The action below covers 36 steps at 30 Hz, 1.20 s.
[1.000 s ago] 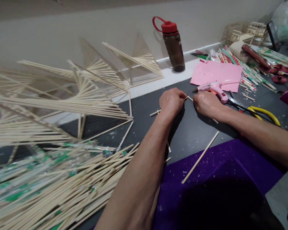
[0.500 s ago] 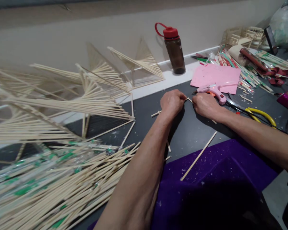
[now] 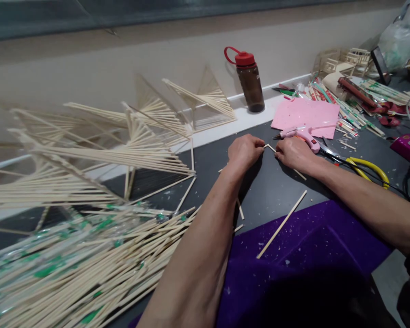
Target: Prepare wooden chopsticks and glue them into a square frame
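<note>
My left hand (image 3: pixel 246 152) is closed, its fingertips pinching the end of a thin wooden stick. My right hand (image 3: pixel 293 153) is closed on another wooden stick (image 3: pixel 272 148), whose far end meets the left one in a corner between the hands. The rest of both sticks is mostly hidden under my hands; a stick end (image 3: pixel 299 174) shows below my right wrist. Just behind my right hand lies a pink glue gun (image 3: pixel 305 135). A loose stick (image 3: pixel 283 223) lies in front of me, partly on a purple cloth (image 3: pixel 314 241).
Stick-built twisted frames (image 3: pixel 146 152) stand on the left, behind a pile of sticks (image 3: pixel 123 259), some in wrappers. A red-lidded bottle (image 3: pixel 250 86) stands near the wall. A pink sheet (image 3: pixel 307 114), yellow-handled scissors (image 3: pixel 369 171) and wrapped sticks (image 3: pixel 345 109) lie right.
The view has tilted up slightly, so things sit lower in the picture. Both hands stay at the corner of the two sticks; slightly more of the corner shows between them.
</note>
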Motion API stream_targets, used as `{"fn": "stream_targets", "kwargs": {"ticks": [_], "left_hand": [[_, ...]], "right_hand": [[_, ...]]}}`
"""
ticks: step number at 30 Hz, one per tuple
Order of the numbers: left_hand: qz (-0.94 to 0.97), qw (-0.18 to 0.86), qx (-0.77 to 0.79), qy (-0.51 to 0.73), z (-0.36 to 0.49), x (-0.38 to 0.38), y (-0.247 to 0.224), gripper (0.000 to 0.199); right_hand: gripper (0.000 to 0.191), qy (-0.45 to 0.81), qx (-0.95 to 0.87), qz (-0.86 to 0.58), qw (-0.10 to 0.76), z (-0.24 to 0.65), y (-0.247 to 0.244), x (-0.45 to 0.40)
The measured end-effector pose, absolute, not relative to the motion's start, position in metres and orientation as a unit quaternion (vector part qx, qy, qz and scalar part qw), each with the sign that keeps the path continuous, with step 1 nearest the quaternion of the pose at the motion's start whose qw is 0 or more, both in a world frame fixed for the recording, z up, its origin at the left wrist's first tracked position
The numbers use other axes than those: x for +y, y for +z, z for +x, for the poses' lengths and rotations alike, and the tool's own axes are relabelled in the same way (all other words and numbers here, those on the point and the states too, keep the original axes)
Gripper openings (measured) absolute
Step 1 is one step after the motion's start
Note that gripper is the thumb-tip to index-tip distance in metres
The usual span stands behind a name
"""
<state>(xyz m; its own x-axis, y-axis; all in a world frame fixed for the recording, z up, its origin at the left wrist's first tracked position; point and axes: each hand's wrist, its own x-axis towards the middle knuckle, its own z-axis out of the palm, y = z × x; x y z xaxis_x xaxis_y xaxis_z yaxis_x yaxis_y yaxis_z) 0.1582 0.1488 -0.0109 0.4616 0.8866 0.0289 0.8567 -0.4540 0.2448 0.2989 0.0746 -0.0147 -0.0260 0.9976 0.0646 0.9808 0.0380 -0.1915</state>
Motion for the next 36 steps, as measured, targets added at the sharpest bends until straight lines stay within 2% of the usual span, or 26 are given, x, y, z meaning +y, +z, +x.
{"fn": "stream_targets", "kwargs": {"ticks": [9, 36], "left_hand": [[0.864, 0.093, 0.487, 0.091, 0.155, 0.155, -0.016, 0.037], [0.864, 0.073, 0.481, 0.128, 0.165, 0.152, -0.025, 0.032]], "right_hand": [[0.028, -0.010, -0.731, -0.677, 0.088, 0.299, -0.018, 0.067], [0.029, 0.041, -0.725, -0.683, 0.071, 0.296, -0.016, 0.074]]}}
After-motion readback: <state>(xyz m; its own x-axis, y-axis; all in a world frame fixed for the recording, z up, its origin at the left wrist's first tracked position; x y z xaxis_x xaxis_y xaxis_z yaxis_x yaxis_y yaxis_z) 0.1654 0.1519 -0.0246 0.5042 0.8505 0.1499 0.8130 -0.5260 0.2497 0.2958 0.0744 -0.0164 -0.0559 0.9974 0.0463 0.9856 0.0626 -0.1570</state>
